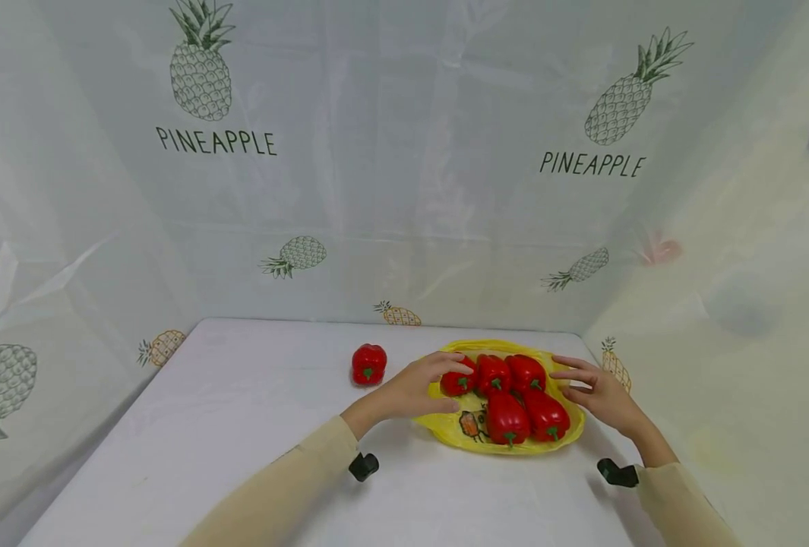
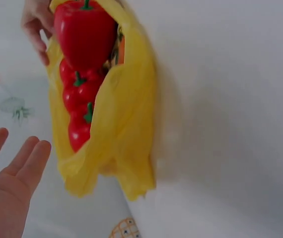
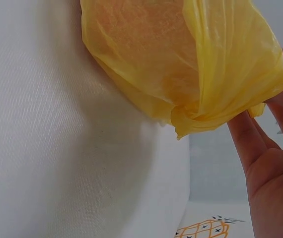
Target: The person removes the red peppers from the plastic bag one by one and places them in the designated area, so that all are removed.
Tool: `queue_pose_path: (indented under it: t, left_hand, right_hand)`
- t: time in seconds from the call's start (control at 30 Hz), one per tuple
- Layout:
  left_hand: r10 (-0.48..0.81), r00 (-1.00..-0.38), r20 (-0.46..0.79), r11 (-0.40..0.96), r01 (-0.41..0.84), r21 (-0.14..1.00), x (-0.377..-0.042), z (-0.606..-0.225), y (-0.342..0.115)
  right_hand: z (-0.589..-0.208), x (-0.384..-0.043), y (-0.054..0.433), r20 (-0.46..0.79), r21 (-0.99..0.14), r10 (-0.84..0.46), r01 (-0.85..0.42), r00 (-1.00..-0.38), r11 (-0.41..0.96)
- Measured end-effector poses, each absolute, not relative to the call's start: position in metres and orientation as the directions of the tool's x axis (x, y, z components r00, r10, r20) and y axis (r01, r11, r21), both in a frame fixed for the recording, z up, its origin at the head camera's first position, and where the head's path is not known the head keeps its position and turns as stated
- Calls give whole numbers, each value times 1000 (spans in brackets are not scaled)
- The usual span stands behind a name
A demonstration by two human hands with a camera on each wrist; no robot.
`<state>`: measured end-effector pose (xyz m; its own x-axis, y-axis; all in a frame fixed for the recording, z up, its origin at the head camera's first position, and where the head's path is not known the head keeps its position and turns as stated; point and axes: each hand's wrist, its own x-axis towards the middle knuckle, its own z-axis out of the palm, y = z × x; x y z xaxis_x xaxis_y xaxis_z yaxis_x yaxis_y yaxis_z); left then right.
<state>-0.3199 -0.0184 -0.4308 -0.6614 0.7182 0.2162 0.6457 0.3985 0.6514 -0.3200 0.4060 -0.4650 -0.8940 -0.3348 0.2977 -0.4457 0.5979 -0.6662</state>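
A yellow plastic bag (image 1: 445, 431) lies spread open on the right part of the table, its rim around several red bell peppers (image 1: 507, 419) with green stems. A printed orange figure shows on the bag's inside. My left hand (image 1: 414, 389) is over the bag's left side beside the nearest pepper; in the left wrist view its fingers are spread and hold nothing. At the bag's right edge is my right hand (image 1: 602, 393), fingers extended and apart. The right wrist view shows that hand (image 3: 275, 171) with fingers against the folded yellow edge, partly hidden behind it.
One more red bell pepper (image 1: 368, 365) stands on the white table (image 1: 240, 425), left of the bag near the back. A pineapple-printed sheet (image 1: 404, 190) hangs behind the table and along both sides. Black wrist devices (image 1: 364, 466) are on both sleeves.
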Motion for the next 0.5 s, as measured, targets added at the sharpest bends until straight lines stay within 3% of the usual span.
queue_pose_path:
  t: [0.17, 0.5]
  left_hand:
    - [744, -627, 232, 375, 679, 631, -319, -442, -1]
    - [753, -628, 196, 392, 668, 633, -313, -449, 14]
  right_hand:
    - [-464, -320, 406, 292, -669, -340, -445, -894, 595]
    - [-465, -320, 406, 305, -641, -341, -456, -889, 617]
